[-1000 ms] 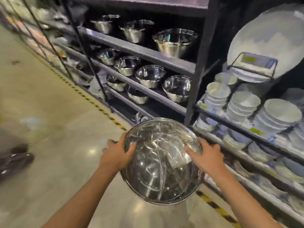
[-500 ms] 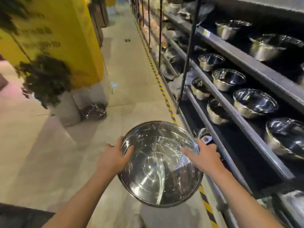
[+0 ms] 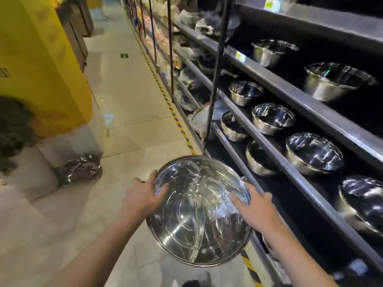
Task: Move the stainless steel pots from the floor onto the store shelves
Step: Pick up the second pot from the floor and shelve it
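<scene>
I hold a wide stainless steel pot (image 3: 199, 212), wrapped in clear plastic with a divider down its middle, above the aisle floor beside the bottom shelf. My left hand (image 3: 143, 197) grips its left rim with the thumb inside. My right hand (image 3: 255, 206) grips the right rim, fingers lying inside. More plastic-wrapped pots (image 3: 80, 167) sit stacked on the floor at the left, against a grey base. The dark store shelves (image 3: 290, 168) on the right carry several steel pots (image 3: 314, 153) in rows.
A yellow pillar (image 3: 41, 65) with a dark plant (image 3: 14, 129) stands at the left. A yellow-black striped tape line (image 3: 165, 100) runs along the shelf foot. The aisle floor (image 3: 124, 90) stretches ahead. A black upright post (image 3: 217, 65) divides the shelf bays.
The view has swung left along the aisle, from the white dish shelves to the pot shelves. The pot stays gripped in both hands, now nearer the bottom shelf.
</scene>
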A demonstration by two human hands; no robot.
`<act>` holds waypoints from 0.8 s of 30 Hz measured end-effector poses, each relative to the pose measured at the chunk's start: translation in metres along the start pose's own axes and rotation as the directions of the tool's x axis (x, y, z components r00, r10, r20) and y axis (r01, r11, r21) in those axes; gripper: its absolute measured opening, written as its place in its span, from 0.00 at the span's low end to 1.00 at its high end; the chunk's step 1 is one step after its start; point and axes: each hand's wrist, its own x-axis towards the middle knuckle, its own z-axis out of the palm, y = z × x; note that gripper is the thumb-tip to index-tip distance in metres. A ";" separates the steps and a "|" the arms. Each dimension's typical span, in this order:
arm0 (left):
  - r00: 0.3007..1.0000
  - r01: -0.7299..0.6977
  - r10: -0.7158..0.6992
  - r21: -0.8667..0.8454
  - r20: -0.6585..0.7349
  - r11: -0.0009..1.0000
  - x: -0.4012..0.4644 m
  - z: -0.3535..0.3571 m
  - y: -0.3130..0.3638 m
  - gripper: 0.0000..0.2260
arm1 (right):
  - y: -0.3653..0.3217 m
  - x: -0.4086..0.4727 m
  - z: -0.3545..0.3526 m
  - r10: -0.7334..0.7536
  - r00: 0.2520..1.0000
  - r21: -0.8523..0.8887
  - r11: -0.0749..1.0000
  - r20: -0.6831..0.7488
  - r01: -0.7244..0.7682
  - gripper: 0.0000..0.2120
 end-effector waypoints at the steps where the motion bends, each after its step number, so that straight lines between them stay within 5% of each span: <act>1: 0.999 -0.031 0.031 0.018 0.018 0.999 0.018 0.002 0.010 0.35 | 0.002 0.013 -0.004 0.024 1.000 0.007 1.000 -0.015 -0.024 0.45; 12: 0.913 -0.384 0.351 0.148 0.208 0.912 0.173 0.034 0.164 0.37 | 0.063 0.079 -0.046 0.305 0.936 0.202 0.942 -0.176 -0.269 0.40; 16: 0.831 -0.514 0.450 0.143 0.328 0.846 0.196 0.079 0.210 0.36 | 0.094 0.067 -0.042 0.405 0.858 0.277 0.904 -0.317 -0.325 0.22; 18: 0.792 -0.552 0.456 0.156 0.407 0.819 0.203 0.110 0.229 0.38 | 0.116 0.063 -0.031 0.472 0.840 0.375 0.854 -0.267 -0.360 0.16; 21: 0.733 -0.593 0.438 0.174 0.520 0.786 0.212 0.157 0.255 0.41 | 0.150 0.062 -0.013 0.670 0.711 0.424 0.719 -0.213 -0.551 0.32; 24: 0.663 -0.655 0.451 0.172 0.597 0.735 0.221 0.199 0.281 0.41 | 0.178 0.063 0.000 0.723 0.655 0.449 0.672 -0.222 -0.589 0.42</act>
